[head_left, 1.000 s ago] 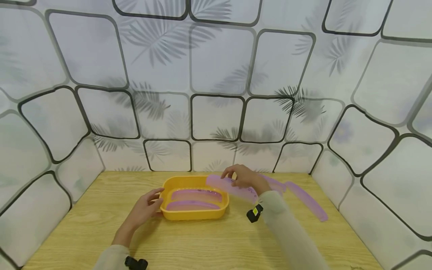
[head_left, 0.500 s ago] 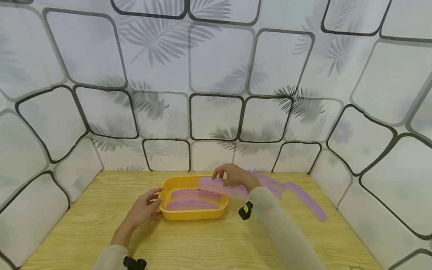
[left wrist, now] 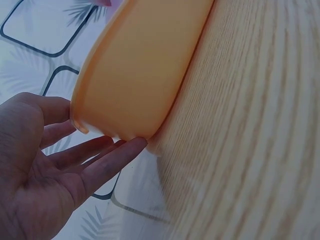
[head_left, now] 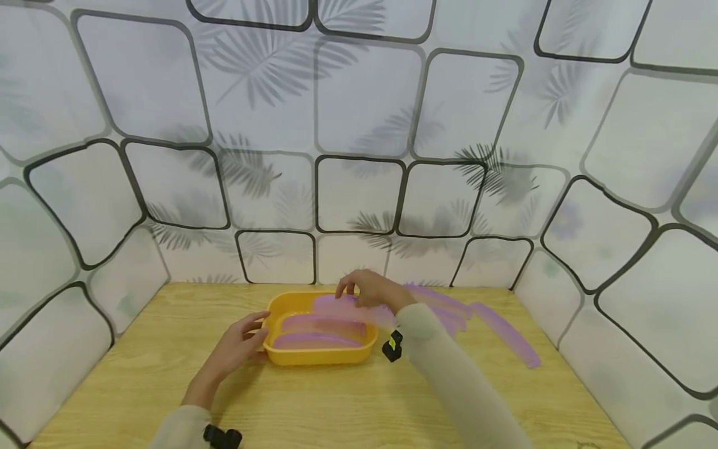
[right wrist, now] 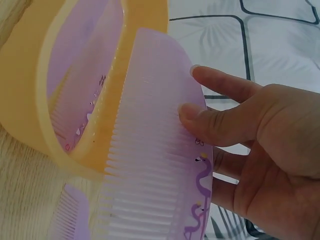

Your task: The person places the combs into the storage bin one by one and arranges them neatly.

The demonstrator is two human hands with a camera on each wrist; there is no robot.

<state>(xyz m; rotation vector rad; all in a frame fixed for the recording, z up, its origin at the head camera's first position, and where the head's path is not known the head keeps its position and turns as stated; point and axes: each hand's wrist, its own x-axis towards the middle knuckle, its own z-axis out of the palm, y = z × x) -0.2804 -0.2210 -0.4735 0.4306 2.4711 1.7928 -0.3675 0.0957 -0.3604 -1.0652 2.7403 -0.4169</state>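
Observation:
Between thumb and fingers, my right hand [head_left: 373,292] holds a translucent purple comb [right wrist: 155,110] with flamingos printed along its spine. It hangs over the back right part of a yellow plastic tray [head_left: 320,358], teeth downward. Two more purple combs lie inside the tray, a front comb [head_left: 314,341] and a rear comb [head_left: 300,322]. At the tray's left end, my left hand [head_left: 238,346] rests its spread fingertips against the outer wall and rim. The left wrist view shows these fingers [left wrist: 105,167] fairly straight along the wall.
Several purple combs lie right of the tray: one comb [head_left: 507,335] sits apart, others [head_left: 440,297] are partly behind the right forearm. The wooden table [head_left: 314,405] meets patterned walls [head_left: 359,199] at the back and sides.
My right hand has moved left with the comb, bringing it further over the tray. The left hand has stayed at the tray's left end.

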